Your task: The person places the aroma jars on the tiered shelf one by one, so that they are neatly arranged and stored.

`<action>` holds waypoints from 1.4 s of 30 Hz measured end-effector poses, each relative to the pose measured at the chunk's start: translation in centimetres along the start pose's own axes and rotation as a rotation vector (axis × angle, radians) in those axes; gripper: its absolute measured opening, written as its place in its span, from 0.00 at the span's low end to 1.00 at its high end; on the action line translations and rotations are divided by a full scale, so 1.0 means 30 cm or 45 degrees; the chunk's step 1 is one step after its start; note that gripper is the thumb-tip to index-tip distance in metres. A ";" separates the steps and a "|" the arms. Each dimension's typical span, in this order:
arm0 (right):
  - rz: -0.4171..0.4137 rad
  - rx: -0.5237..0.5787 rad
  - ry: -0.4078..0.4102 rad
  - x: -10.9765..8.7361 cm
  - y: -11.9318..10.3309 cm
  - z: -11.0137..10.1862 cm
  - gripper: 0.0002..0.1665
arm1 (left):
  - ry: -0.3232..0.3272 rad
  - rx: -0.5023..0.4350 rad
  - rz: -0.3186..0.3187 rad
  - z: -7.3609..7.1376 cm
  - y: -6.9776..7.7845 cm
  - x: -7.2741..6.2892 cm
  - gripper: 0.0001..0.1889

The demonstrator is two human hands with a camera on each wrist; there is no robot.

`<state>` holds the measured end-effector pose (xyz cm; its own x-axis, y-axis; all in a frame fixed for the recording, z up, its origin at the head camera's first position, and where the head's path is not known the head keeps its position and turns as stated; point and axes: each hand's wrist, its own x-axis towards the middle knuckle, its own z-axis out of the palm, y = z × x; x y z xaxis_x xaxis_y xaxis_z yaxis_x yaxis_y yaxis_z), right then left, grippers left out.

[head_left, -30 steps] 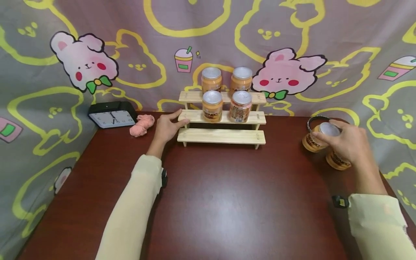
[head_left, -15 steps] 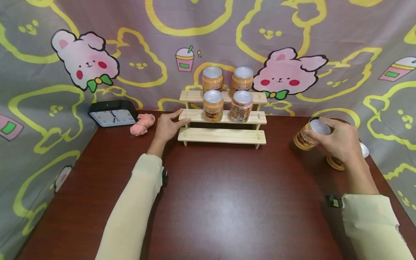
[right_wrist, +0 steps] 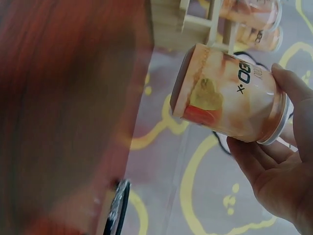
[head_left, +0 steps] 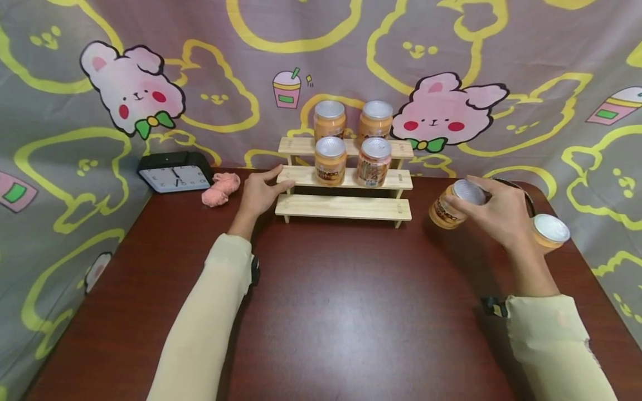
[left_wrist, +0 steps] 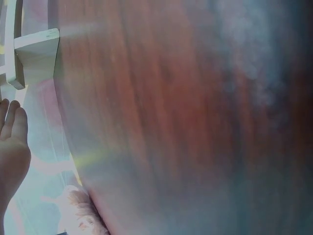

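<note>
My right hand (head_left: 496,211) holds an orange can (head_left: 448,214) with a silver lid, thumb and fingers about its upper part. The can tilts above the table in the head view; its printed side (right_wrist: 230,93) shows in the right wrist view. A light wooden three-tier stand (head_left: 346,207) stands against the back cloth. On its middle tier are two orange cans (head_left: 329,167), and two more (head_left: 376,120) are on the top tier. My left hand (head_left: 258,195) grips the left end of the middle tier between thumb and fingers; the left wrist view shows only part of this hand (left_wrist: 12,152).
Another orange can (head_left: 550,231) stands at the right, partly hidden by my right wrist. Behind that hand lies a dark loop (head_left: 516,186). A black clock (head_left: 175,172) and a pink yarn bundle (head_left: 220,189) sit at the back left of the brown table (head_left: 351,312).
My right hand has moved left with the can, away from the other can on the right, which now shows more of its lid. The left hand stays at the stand.
</note>
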<state>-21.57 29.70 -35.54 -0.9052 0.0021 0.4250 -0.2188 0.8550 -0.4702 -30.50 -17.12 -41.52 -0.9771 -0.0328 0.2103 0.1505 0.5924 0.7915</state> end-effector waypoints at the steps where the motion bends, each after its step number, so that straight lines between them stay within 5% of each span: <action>1: -0.016 0.012 -0.001 0.003 -0.009 0.004 0.35 | 0.001 -0.001 0.000 0.000 0.000 0.000 0.35; 18: -0.205 0.147 -0.008 0.031 -0.132 0.081 0.29 | -0.008 -0.020 -0.006 -0.003 -0.001 0.008 0.35; 42: -0.358 0.234 -0.106 0.042 -0.309 0.173 0.33 | 0.002 -0.018 -0.008 -0.002 0.006 0.002 0.35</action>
<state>-22.57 19.08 -34.65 -0.8252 -0.2691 0.4967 -0.5189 0.7086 -0.4781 -30.53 -17.06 -41.33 -0.9777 -0.0380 0.2066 0.1467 0.5805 0.8009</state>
